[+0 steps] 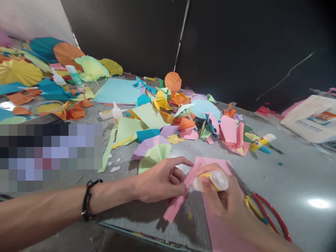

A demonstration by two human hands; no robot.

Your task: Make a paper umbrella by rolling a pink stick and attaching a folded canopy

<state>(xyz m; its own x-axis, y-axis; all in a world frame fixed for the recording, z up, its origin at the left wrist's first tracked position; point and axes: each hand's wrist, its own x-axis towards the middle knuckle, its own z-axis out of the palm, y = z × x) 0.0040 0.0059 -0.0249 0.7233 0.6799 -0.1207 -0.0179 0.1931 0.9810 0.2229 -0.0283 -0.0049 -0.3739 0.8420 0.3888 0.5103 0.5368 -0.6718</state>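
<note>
A folded pink paper strip (180,199) sits low in the middle of the frame, pinched at its upper part by the left hand (160,180). The thumb and fingers are closed on it and the forefinger stretches along its top edge. The right hand (223,204) is wrapped around a small clear glue bottle (214,180), whose nozzle end meets the strip, though the contact itself is blurred. Both hands hover over a larger pink sheet (219,232) lying on the grey table (288,175). Just right of that sheet lie red-handled scissors (274,217). Above the left hand is a pale green pleated fan (154,155) and, beyond it, a heap of coloured paper scraps (183,119). Paper umbrellas (67,54) crowd the upper left.
</note>
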